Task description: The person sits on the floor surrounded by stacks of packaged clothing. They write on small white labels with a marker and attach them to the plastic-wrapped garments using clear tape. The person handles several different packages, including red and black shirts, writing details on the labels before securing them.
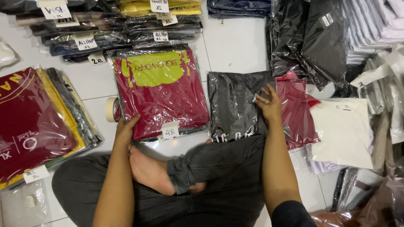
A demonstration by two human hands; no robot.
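I sit cross-legged on a white tiled floor among bagged folded shirts. My left hand (pixel 125 129) grips the near left corner of a stack topped by a maroon shirt with a lime-green print (pixel 162 90), sealed in clear plastic. My right hand (pixel 267 104) rests flat on a dark grey bagged shirt (pixel 233 103), fingers at its right edge. A red bagged shirt (pixel 299 115) lies just right of that hand, partly under it.
A tape roll (pixel 112 109) stands left of the maroon stack. At left lies a pile with a dark red shirt (pixel 29 126) on top. Labelled stacks (pixel 126 29) line the back. Black bagged shirts (pixel 307 42), a white one (pixel 343 130) and more packs crowd the right.
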